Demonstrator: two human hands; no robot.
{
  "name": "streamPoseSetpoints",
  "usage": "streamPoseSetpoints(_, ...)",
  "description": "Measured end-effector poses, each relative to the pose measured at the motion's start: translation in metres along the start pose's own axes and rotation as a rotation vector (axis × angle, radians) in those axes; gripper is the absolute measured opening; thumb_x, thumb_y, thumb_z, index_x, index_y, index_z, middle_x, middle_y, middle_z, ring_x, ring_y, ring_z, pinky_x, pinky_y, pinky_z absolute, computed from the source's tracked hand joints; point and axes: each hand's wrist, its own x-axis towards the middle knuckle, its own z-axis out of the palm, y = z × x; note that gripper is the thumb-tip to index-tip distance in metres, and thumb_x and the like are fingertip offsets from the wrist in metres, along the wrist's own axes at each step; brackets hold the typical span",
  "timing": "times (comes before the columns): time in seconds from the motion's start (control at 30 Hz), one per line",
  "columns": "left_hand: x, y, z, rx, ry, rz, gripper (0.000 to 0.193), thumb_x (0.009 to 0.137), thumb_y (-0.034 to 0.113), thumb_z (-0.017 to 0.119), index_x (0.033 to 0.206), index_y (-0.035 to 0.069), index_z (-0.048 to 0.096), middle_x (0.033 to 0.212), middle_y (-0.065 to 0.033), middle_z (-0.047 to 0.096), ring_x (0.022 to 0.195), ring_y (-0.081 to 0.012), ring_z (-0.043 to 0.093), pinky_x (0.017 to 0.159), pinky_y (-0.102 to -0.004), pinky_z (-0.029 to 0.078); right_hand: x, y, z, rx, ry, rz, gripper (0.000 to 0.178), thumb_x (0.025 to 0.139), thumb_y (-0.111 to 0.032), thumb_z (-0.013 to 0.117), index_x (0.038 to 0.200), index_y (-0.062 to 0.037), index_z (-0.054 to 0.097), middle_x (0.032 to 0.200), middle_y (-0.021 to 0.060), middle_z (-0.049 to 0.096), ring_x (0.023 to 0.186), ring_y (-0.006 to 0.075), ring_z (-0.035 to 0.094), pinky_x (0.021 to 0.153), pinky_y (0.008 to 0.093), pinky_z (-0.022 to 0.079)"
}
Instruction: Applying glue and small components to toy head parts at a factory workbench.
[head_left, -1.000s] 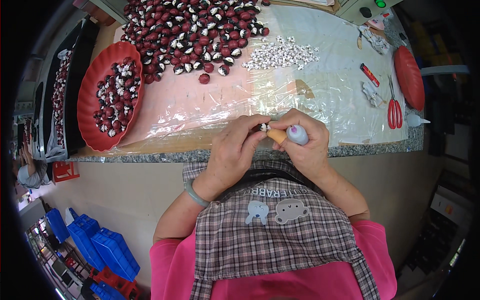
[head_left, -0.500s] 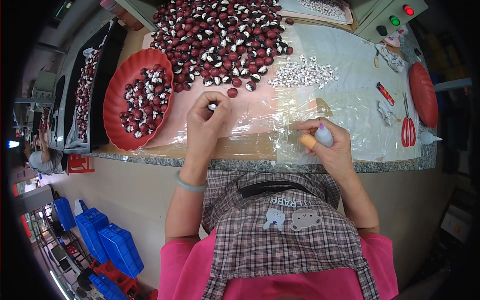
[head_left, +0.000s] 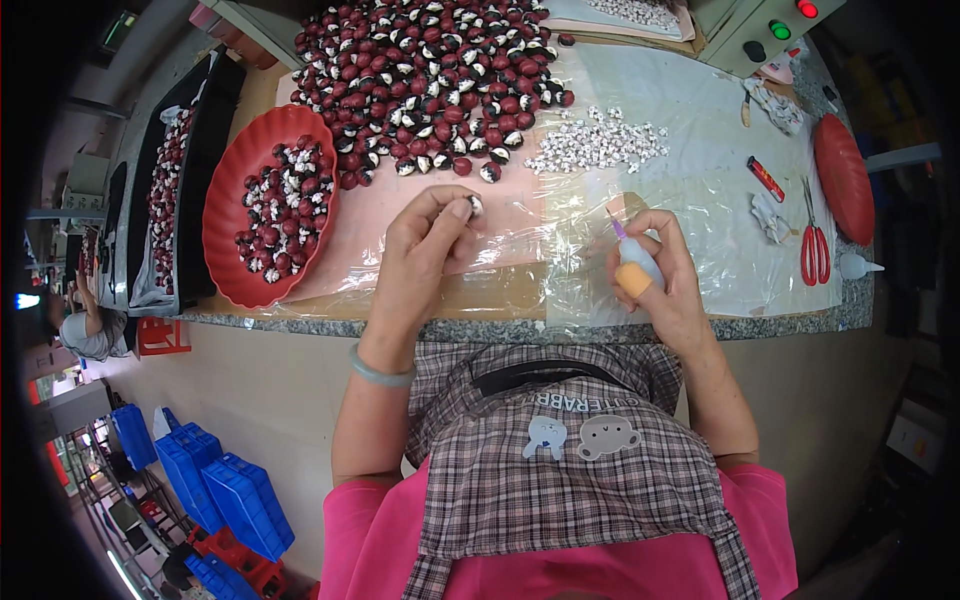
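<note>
Two hands at a bead-strewn worktop, one piece and one glue bottle in hand

The left hand (head_left: 425, 245) pinches a small dark-and-white bead (head_left: 475, 205) between thumb and fingertips, held just above the clear plastic sheet (head_left: 690, 150) covering the worktop (head_left: 500, 328). The right hand (head_left: 660, 275) is closed round a small squeeze bottle (head_left: 634, 262) — pale body, orange base, purple nozzle pointing up and away. Beyond lie a heap of dark red beads (head_left: 430, 70) and a smaller pile of white pieces (head_left: 598, 148). A red oval tray (head_left: 225, 215) of finished beads sits left; red-handled scissors (head_left: 815, 240), a red lid (head_left: 843, 175) and a small red-and-black tube (head_left: 766, 178) sit right — its label too small to make out.
</note>
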Motion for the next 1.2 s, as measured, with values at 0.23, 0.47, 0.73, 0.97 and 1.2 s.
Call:
streamPoseSetpoints(0.23, -0.024, -0.004, 0.024, -0.382, -0.176, -0.124, 0.022, 0.097, 0.012, 0.046, 0.11, -0.001, 0.058, 0.084, -0.0067, 0.061, 0.057, -0.0036, 0.038, 0.048, -0.0154, 0.029, 0.002, 0.0, -0.001, 0.131, -0.044, -0.064, 0.04, 0.09, -0.025, 0.061, 0.113, 0.0022, 0.045, 0.093, 0.0131, 0.056, 0.063, 0.0159, 0.062, 0.046, 0.0221, 0.048)
streamPoseSetpoints(0.47, -0.029, -0.009, 0.031, -0.382, -0.264, -0.158, 0.026, 0.094, 0.007, 0.053, 0.118, -0.001, 0.056, 0.084, -0.0075, 0.062, 0.059, -0.0027, 0.039, 0.051, -0.0139, 0.03, 0.0, -0.009, -0.002, 0.142, 0.005, -0.166, 0.035, 0.086, -0.002, 0.064, 0.117, 0.0012, 0.049, 0.086, 0.0104, 0.062, 0.063, 0.0135, 0.063, 0.05, 0.0219, 0.051)
streamPoseSetpoints(0.73, -0.03, -0.013, 0.035, -0.313, -0.29, -0.132, 0.027, 0.092, 0.007, 0.057, 0.117, -0.001, 0.056, 0.085, -0.0078, 0.063, 0.06, -0.0022, 0.039, 0.052, -0.0149, 0.031, -0.009, -0.02, 0.008, -0.048, 0.201, -0.284, 0.044, 0.084, -0.003, 0.067, 0.124, 0.0004, 0.049, 0.095, 0.0105, 0.064, 0.067, 0.0109, 0.063, 0.053, 0.0202, 0.049)
streamPoseSetpoints(0.97, -0.029, -0.014, 0.037, -0.283, -0.308, -0.132, 0.028, 0.091, 0.007, 0.057, 0.117, -0.002, 0.054, 0.086, -0.0103, 0.06, 0.058, -0.0037, 0.036, 0.052, -0.0144, 0.031, -0.011, -0.021, 0.009, -0.207, 0.168, -0.374, 0.045, 0.09, -0.011, 0.06, 0.129, 0.0031, 0.044, 0.097, 0.0155, 0.064, 0.065, 0.0125, 0.061, 0.054, 0.0213, 0.047)
streamPoseSetpoints(1.2, -0.029, -0.016, 0.035, -0.275, -0.313, -0.161, 0.027, 0.091, 0.007, 0.056, 0.117, -0.002, 0.054, 0.086, -0.0101, 0.061, 0.058, -0.0038, 0.037, 0.053, -0.0143, 0.031, -0.01, -0.02, 0.008, -0.272, 0.149, -0.408, 0.045, 0.09, -0.012, 0.06, 0.129, 0.0034, 0.045, 0.097, 0.0157, 0.065, 0.066, 0.0125, 0.061, 0.054, 0.0214, 0.047)
